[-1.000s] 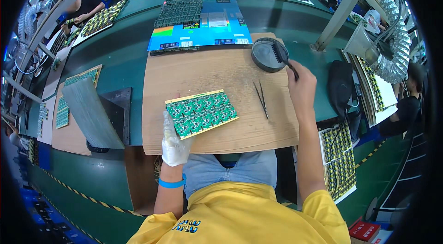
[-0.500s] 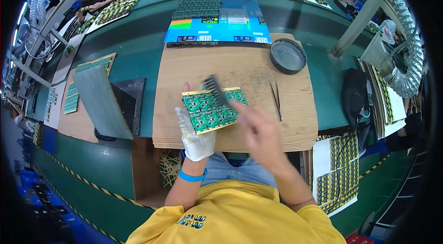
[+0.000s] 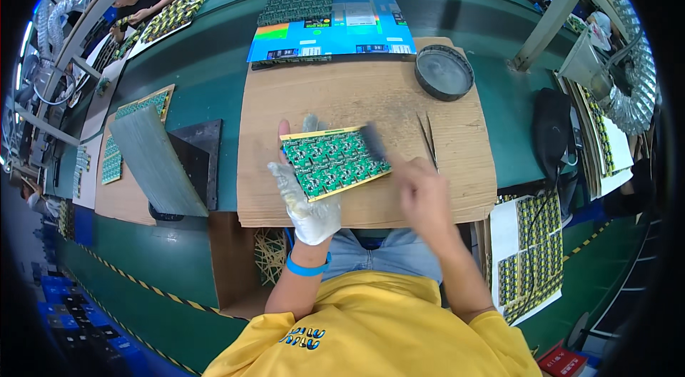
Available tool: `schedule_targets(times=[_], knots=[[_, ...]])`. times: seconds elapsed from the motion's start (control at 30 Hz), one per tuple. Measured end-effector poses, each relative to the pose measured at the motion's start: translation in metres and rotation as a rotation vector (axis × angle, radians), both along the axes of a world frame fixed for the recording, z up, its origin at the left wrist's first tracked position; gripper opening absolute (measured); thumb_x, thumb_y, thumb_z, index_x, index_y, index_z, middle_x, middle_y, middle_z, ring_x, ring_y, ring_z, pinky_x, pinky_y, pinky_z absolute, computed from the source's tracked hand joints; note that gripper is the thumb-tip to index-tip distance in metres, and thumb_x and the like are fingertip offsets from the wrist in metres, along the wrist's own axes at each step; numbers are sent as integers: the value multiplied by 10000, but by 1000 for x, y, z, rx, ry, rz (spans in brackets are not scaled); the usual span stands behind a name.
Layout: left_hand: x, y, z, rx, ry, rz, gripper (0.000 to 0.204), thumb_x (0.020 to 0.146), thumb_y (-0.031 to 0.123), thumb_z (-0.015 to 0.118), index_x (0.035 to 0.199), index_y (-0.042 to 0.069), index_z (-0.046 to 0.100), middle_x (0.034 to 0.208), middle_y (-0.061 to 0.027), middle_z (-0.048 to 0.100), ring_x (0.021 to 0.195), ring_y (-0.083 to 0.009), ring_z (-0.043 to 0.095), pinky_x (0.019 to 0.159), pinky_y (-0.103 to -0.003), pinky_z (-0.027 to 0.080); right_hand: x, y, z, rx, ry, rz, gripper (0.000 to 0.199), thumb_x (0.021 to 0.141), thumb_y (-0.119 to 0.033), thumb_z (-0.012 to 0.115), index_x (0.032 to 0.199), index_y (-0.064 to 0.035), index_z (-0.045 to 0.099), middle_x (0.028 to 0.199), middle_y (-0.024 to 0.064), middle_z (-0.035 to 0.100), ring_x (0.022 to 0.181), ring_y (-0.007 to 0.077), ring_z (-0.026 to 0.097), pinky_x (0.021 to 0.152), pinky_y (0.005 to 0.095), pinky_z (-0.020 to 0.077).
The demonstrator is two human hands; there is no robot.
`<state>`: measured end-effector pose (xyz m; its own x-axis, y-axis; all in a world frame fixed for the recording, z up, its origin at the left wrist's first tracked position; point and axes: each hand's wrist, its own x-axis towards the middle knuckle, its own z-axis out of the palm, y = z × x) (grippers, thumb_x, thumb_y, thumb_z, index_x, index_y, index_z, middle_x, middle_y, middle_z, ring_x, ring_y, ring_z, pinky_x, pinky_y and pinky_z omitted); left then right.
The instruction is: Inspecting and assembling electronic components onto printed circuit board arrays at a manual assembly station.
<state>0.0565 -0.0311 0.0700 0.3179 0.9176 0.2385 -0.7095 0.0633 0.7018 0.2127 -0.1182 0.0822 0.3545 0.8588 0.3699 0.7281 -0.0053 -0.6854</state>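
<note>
In the white-gloved palm of my left hand (image 3: 311,214) rests a green circuit board panel (image 3: 334,161) with yellow edge strips, held up over the cardboard sheet. The glove's fingers wrap under and around the panel's left and far sides. My bare right hand (image 3: 422,195) grips a black brush (image 3: 372,143), blurred by motion, whose head is at the panel's right end. Beside it on the cardboard lies a pair of tweezers (image 3: 427,141). A round dark dish (image 3: 444,73) stands at the cardboard's far right corner.
Ahead, a blue printed sheet (image 3: 371,17) carries several circuit panels (image 3: 296,6). At left stands a tilted grey plate (image 3: 160,159) on a black base. A black pouch (image 3: 551,131) and stacked boards (image 3: 531,256) are to the right. A carton of thin sticks (image 3: 269,256) sits below the bench edge.
My right hand has swept the brush rightward across the panel, from its middle to its right end. My left hand still holds the panel, now slightly shifted.
</note>
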Motion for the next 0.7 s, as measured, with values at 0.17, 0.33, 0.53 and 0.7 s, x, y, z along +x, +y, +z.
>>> schedule_targets(times=[0.17,0.33,0.53,0.7], knots=[[6,-5,-1,-121,-119,90,912,976,777,313,1658,200,127,1663,-187,261,1509,-354,301,1239,-552,250,-38,-24,32,117,133,174,536,776,128,558,1221,-99,751,803,148,645,711,268,621,637,379,514],[6,-3,-3,-152,-175,52,903,976,777,310,1652,196,161,1662,-196,260,1506,-373,301,1237,-561,252,-31,-24,14,118,7,106,612,752,132,562,1279,-128,733,786,127,627,689,270,606,636,368,513],[-1,-8,5,-190,-200,81,886,979,751,374,1642,186,212,1624,-241,312,1480,-430,323,1230,-591,245,-8,-27,-8,3,-100,95,626,724,130,585,1293,-94,720,784,115,615,672,263,604,630,363,504],[4,-11,-3,-159,-160,108,873,984,735,387,1637,179,229,1611,-244,335,1472,-418,343,1225,-589,255,-41,-38,30,96,111,186,593,729,133,573,1265,-69,726,785,129,613,687,284,608,641,377,501]])
